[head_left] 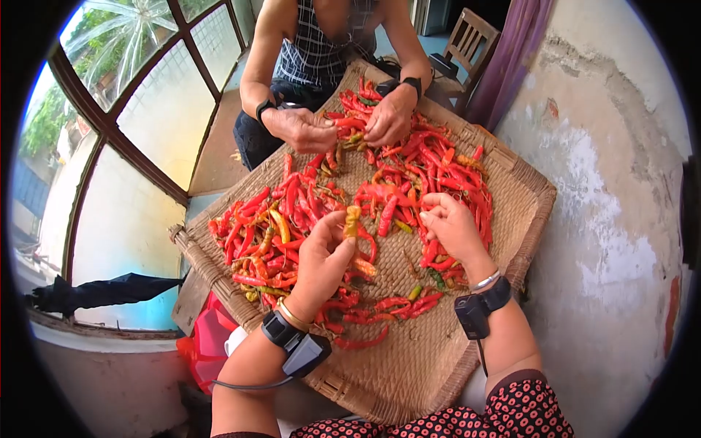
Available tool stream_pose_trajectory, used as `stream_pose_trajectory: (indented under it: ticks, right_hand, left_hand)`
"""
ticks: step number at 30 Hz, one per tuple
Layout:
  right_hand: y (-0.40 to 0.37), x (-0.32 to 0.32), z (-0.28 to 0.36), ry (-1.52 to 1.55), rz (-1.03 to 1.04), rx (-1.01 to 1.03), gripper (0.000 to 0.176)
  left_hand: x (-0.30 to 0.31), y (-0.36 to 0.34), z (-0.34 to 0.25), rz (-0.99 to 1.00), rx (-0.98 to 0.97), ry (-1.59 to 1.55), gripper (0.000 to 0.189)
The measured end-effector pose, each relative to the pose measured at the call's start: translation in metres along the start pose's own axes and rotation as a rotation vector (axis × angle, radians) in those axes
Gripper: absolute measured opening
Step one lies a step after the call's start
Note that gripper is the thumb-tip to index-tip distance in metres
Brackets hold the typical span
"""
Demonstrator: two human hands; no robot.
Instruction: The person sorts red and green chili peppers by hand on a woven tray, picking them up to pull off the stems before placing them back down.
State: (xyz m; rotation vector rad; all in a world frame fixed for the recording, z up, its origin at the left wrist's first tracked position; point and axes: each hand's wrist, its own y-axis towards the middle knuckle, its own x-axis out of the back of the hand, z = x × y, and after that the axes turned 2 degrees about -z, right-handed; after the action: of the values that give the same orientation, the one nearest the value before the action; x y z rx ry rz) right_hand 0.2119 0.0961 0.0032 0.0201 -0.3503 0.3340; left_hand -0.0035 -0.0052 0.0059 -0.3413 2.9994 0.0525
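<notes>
My left hand (326,255) pinches a short yellowish-brown chili (352,220) upright between thumb and fingers, above the left heap of red chilies (274,237). To the right, my right hand (454,228) has its thumb and fingertips together over the right heap of red chilies (467,182); a blurred red chili (387,193) lies just left of the fingertips, and what the pinch holds is too small to tell. Both heaps lie on a large woven tray (394,372). Several red chilies and a few greenish ones lie between and below my hands.
Across the tray, another person (328,51) handles chilies with both hands. A wooden chair (471,47) and a purple curtain (515,66) stand behind. A dark umbrella (117,292) and a red plastic bag (208,339) are at left, a worn wall (599,204) at right.
</notes>
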Motion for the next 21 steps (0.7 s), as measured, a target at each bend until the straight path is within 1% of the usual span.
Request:
stream_pose_trajectory:
  ticks: [2, 3, 4, 6, 7, 8, 10, 11, 12, 14, 15, 16, 17, 18, 19, 20, 21]
  right_hand:
    - [0.0, -0.012, -0.006, 0.063, -0.121, 0.076, 0.026]
    - [-0.002, -0.016, -0.004, -0.033, -0.092, 0.137, 0.032]
    - [-0.005, -0.017, -0.001, -0.031, -0.091, 0.14, 0.032]
    - [-0.013, -0.019, 0.007, -0.226, 0.208, 0.164, 0.035]
    - [-0.016, -0.022, 0.007, -0.127, 0.265, 0.168, 0.036]
    - [-0.019, -0.023, 0.009, -0.127, 0.263, 0.174, 0.036]
    - [-0.023, -0.023, 0.021, 0.215, 0.508, -0.127, 0.034]
    - [-0.024, -0.021, 0.028, 0.229, 0.592, -0.195, 0.033]
    - [-0.024, -0.02, 0.026, 0.225, 0.59, -0.185, 0.033]
    - [-0.026, -0.021, 0.017, 0.22, 0.695, -0.216, 0.031]
    - [-0.026, -0.02, 0.02, 0.19, 0.649, -0.2, 0.025]
    - [-0.024, -0.018, 0.017, 0.188, 0.652, -0.199, 0.025]
    - [-0.02, -0.014, 0.011, 0.104, 0.598, -0.196, 0.022]
    - [-0.017, -0.012, 0.008, 0.021, 0.545, -0.194, 0.019]
    - [-0.016, -0.011, 0.013, 0.093, 0.453, -0.179, 0.014]
    - [-0.01, -0.01, 0.004, 0.189, 0.345, -0.144, 0.013]
    - [-0.005, -0.011, 0.0, 0.363, 0.185, -0.142, 0.018]
  left_hand:
    - [0.0, -0.002, 0.0, 0.035, 0.054, -0.062, 0.039]
    - [-0.001, -0.002, 0.0, 0.043, 0.043, -0.036, 0.037]
    - [0.0, -0.003, 0.003, 0.041, 0.041, -0.034, 0.037]
    - [-0.001, -0.002, 0.008, 0.179, 0.102, -0.048, 0.034]
    - [-0.003, -0.005, -0.001, 0.273, 0.224, -0.084, 0.029]
    - [-0.002, -0.005, 0.003, 0.373, 0.286, 0.029, 0.026]
    - [-0.001, -0.006, 0.009, 0.494, 0.281, 0.105, 0.024]
    - [0.0, -0.006, 0.009, 0.551, 0.27, 0.153, 0.022]
    - [0.0, -0.007, 0.012, 0.592, 0.306, 0.101, 0.02]
    - [0.0, -0.01, 0.014, 0.59, 0.26, 0.175, 0.019]
    - [0.0, -0.009, 0.013, 0.586, 0.256, 0.175, 0.019]
    - [0.0, -0.01, 0.012, 0.541, 0.077, 0.382, 0.018]
    - [0.001, -0.011, 0.011, 0.49, -0.1, 0.585, 0.019]
    - [0.001, -0.012, 0.008, 0.487, -0.095, 0.584, 0.019]
    - [0.001, -0.011, 0.005, 0.456, -0.133, 0.741, 0.019]
    - [0.002, -0.011, 0.003, 0.425, -0.171, 0.897, 0.02]
    - [0.003, -0.01, 0.007, 0.447, -0.178, 0.844, 0.02]
